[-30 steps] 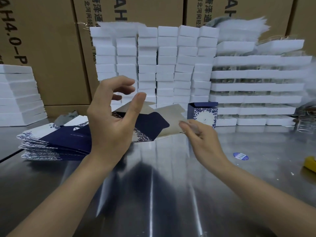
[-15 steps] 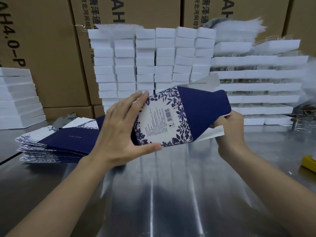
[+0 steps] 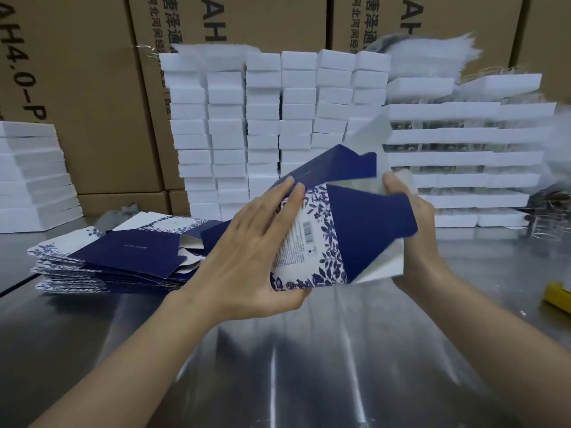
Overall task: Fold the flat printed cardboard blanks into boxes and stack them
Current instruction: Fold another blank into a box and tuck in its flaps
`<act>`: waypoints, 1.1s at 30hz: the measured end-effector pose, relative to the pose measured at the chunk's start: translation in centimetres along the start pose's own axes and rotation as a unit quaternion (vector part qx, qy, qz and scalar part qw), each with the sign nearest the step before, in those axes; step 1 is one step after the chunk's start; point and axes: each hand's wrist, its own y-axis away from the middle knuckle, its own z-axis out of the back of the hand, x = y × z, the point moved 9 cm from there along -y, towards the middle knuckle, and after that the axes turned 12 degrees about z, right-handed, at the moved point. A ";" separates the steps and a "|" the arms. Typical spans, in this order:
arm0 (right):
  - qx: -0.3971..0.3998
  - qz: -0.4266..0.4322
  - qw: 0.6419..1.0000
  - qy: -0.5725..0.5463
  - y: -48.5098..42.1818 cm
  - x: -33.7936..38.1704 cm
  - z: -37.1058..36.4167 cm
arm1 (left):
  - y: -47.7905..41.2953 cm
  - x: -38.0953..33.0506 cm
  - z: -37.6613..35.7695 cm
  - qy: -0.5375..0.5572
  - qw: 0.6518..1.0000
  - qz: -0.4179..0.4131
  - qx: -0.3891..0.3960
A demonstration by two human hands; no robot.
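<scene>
1. A blank (image 3: 364, 223), dark blue with white floral print, is held in the air above the table (image 3: 278, 359), between the two hands and tilted up to the right.
2. The left hand (image 3: 256, 251) grasps the blank's left end. Its fingers lie spread across the printed panel with the barcode, and its thumb hooks under the lower edge.
3. The right hand (image 3: 417, 254) grasps the right end. Its thumb presses on a pale inner flap near the top, and its fingers are hidden behind the card.
4. The blank's blue flaps stand partly opened, so the white inside shows.
5. A stack of flat blanks (image 3: 129, 254) lies on the table to the left, close to the left forearm.
6. Columns of white boxes (image 3: 296, 112) stand behind, with white trays (image 3: 463, 140) to their right and brown cartons (image 3: 86, 88) at the back.
7. A yellow object (image 3: 557, 296) lies at the table's right edge.
</scene>
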 end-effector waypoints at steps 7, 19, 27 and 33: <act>0.152 0.122 0.977 0.084 1.1 1.5 -3.3 | -0.6 0.1 0.8 0.356 0.930 0.086 0.028; 0.182 0.088 0.944 0.261 1.1 -1.5 -2.6 | -1.1 -0.8 0.9 0.843 0.487 0.199 0.111; 0.163 0.123 0.919 0.337 0.4 -1.6 -0.8 | 1.5 5.3 -3.5 0.588 0.633 0.496 0.085; 0.167 0.129 0.915 0.345 0.5 -2.2 -0.6 | 2.1 5.7 -3.3 0.606 0.591 0.526 0.086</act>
